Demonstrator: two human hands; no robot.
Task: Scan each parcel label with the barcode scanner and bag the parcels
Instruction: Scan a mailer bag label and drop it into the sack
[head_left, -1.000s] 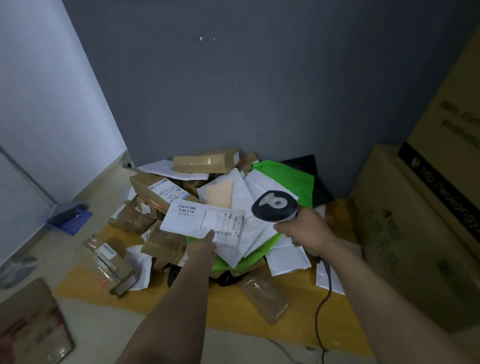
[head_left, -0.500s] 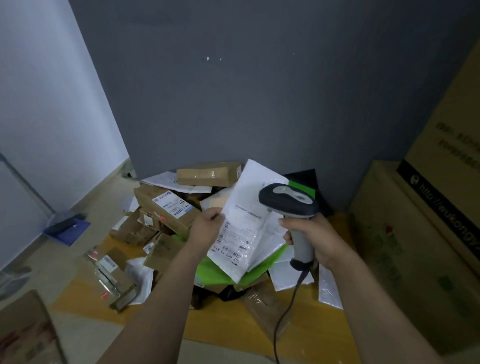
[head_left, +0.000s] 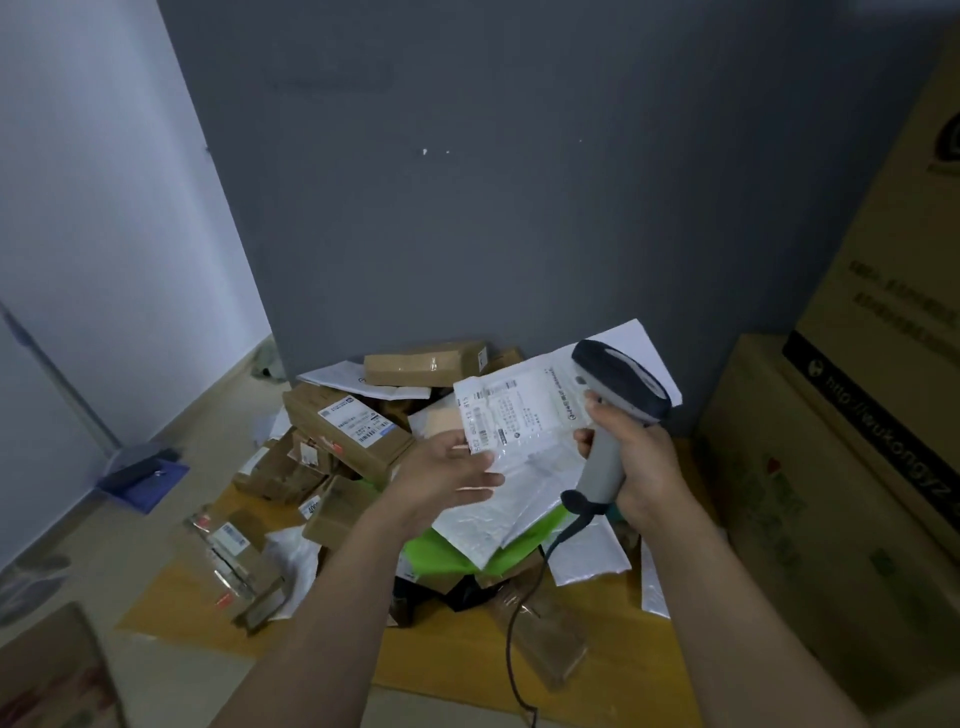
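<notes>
Head view: big cartons (head_left: 831, 493) stand at the right, and a pile of parcels (head_left: 353, 431) spreads over a yellow sheet (head_left: 457, 639) on the floor. Above the pile a white bubble mailer (head_left: 524, 452) is held up, label (head_left: 511, 415) showing. I'd judge it light, floppy and slick, best pinched at an edge. The right hand (head_left: 639, 462) is clenched round the barcode scanner (head_left: 618, 379), whose head overlaps the mailer's top right corner. The left hand (head_left: 447, 475) meets its lower left edge, fingers fairly straight — whether it pinches, I cannot tell.
</notes>
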